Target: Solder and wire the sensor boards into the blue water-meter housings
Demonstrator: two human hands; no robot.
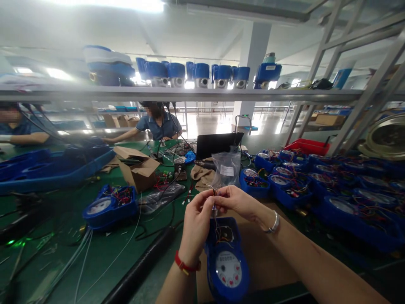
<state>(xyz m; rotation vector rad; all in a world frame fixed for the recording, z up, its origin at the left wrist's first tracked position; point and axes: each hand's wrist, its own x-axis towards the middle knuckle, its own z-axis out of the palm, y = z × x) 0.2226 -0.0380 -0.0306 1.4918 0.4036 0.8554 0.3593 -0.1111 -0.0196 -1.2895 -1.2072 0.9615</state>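
Observation:
A blue water meter (226, 261) with a round white dial lies in front of me, its top compartment open with thin wires coming out. My left hand (196, 219), a red band at its wrist, and my right hand (236, 202), a silver bracelet at its wrist, meet just above the meter. Both pinch the ends of the thin wires (215, 198) between thumb and fingers. The wire tips are too small to make out in detail.
A clear plastic bag (226, 169) stands behind my hands. Several open blue meters (284, 185) fill the right side; another meter (107, 204) lies at left beside a cardboard box (139, 169). A laptop (218, 144) sits behind. Two people work across the green table (95, 253).

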